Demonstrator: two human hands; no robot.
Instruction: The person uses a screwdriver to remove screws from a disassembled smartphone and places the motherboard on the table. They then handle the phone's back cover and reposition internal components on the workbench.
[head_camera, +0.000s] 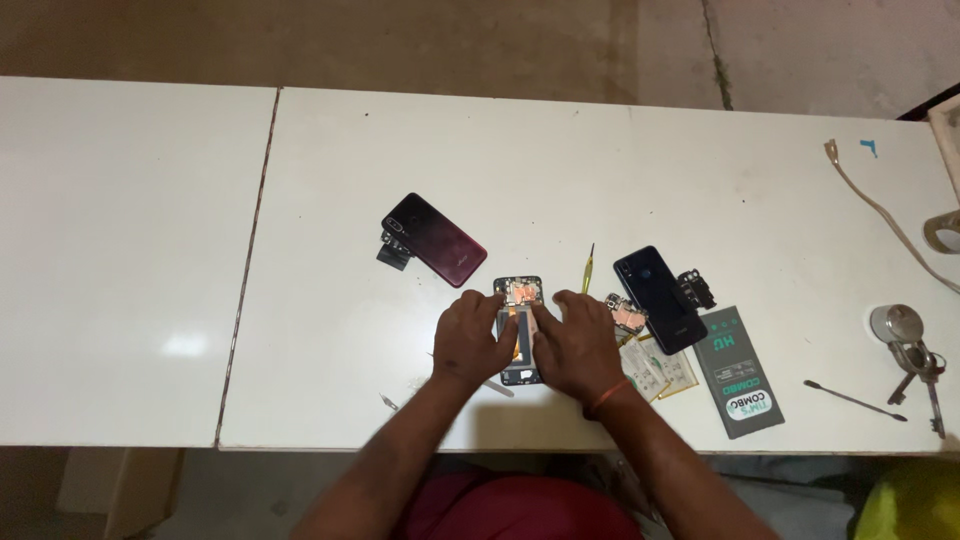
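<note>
White laminate counter (600, 160), two slabs butted at a dark seam, seen from above.

Opened phone (519, 293): back removed, circuit board showing at the far end, lying lengthwise near the counter's front edge, at centre. Both hands rest on it.

Left hand (473, 335): palm down on the opened phone's left side, fingers laid flat and close together, pressing rather than pinching; nothing enclosed in its grip.

Right hand (577, 345): palm down on the phone's right side, fingers extended toward the board end, grip flat and holding nothing; orange-red band (606, 396) at the wrist.

Dark red phone (434, 239): back up, lying diagonally, behind and left of the opened phone, apart from it. Small black part (394, 250) touching its left corner.

Yellow-handled tool (589, 266): thin, just beyond the right hand.

Dark blue phone (660, 298): back up, right of the right hand. Small board piece (626, 312) at its left edge; black parts (696, 288) at its right.

Grey packet with a green-and-white label (739, 370): flat, right of the blue phone.

Yellowish flat sheets (660, 368): between the right wrist and the grey packet.

Thin dark probe (855, 400): near the front edge, right of the packet.

Round metal piece with keys (908, 345): far right.

Tan strap (880, 215): trailing along the right end.
</note>
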